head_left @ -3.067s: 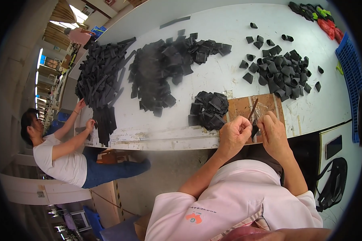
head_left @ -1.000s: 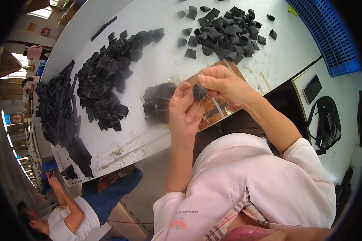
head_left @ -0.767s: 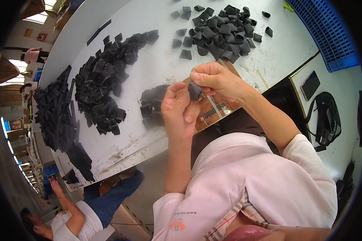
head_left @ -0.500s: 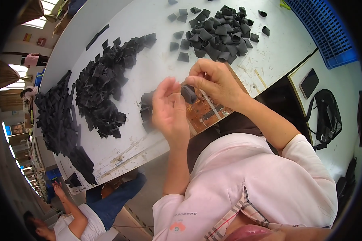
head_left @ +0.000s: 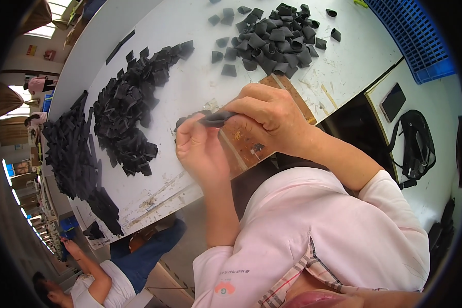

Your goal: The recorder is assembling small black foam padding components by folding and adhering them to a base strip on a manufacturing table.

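Black folded piece (head_left: 214, 119) is spanning the space between the two hands, over the white table (head_left: 182, 90). The left forearm (head_left: 222, 213) is rising almost straight up, and the left hand (head_left: 200, 149) is curling its fingers upward at the piece's left end; I cannot tell whether it is gripping or merely touching. The right forearm (head_left: 344, 161) is slanting up and leftward, and the right hand (head_left: 272, 115), its back facing up, is clamping the piece between thumb and fingers. The hands are nearly meeting.

Counting from the left, one co-worker (head_left: 92, 280) is leaning at the lower corner. One heap of black strips (head_left: 69, 146) is spreading, too many to count; one heap of flat black pieces (head_left: 126, 113) is lying next, also uncountable, with one lone strip (head_left: 120, 46) lying beyond it. One small dark heap (head_left: 180, 123) is showing partly behind the left hand. One brown board (head_left: 249, 154) is lying under the hands. Beyond it, one heap of curled black pieces (head_left: 277, 38) is sitting, three loose pieces (head_left: 335, 34) lying off its right side. Farther right, one phone (head_left: 393, 101), one blue crate (head_left: 413, 41) and one black mesh bag (head_left: 417, 146) are resting.
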Action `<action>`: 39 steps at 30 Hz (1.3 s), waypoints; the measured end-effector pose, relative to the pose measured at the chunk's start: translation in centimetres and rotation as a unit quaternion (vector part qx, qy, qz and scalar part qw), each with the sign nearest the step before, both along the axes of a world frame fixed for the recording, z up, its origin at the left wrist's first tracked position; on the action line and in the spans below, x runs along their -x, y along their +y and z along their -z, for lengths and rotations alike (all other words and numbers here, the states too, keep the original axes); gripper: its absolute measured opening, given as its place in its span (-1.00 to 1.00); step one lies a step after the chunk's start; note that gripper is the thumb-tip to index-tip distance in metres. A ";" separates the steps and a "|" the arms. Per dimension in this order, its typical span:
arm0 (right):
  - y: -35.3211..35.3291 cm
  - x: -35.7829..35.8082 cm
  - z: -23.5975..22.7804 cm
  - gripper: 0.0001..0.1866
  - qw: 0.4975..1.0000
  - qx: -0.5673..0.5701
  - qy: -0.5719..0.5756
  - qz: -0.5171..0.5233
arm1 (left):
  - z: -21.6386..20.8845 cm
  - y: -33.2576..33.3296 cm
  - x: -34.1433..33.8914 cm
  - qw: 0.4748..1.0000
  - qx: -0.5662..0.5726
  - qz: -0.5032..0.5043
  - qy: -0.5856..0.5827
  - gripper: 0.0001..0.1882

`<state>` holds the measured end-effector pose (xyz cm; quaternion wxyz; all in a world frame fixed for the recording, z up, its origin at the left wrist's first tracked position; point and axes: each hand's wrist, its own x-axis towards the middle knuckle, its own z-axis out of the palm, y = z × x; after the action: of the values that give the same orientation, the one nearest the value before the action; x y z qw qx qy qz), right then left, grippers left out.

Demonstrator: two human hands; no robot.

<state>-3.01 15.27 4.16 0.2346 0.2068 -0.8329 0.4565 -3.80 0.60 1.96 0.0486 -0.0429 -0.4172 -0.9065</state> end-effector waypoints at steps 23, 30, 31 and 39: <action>-0.3 0.4 0.2 -0.94 0.999 -0.035 0.025 0.011 | -1.3 0.2 0.1 0.879 0.435 -0.055 0.188 -0.94; 0.9 0.9 -1.0 -0.90 0.999 0.033 0.009 -0.032 | 1.0 0.6 -1.2 0.921 0.370 -0.078 0.095 -0.93; 1.9 1.3 -1.1 -0.83 0.990 0.122 -0.060 -0.031 | 1.6 0.5 -1.7 0.947 0.310 -0.064 0.053 -0.93; 5.7 2.5 3.2 -0.71 0.903 0.313 -0.281 0.091 | 7.6 -3.2 -4.2 0.891 0.443 -0.088 -0.039 -0.94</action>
<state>-5.48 21.01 0.94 0.0841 -0.0908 -0.6933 0.7099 0.43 -2.62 -5.65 0.0876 0.0124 -0.7791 -0.6207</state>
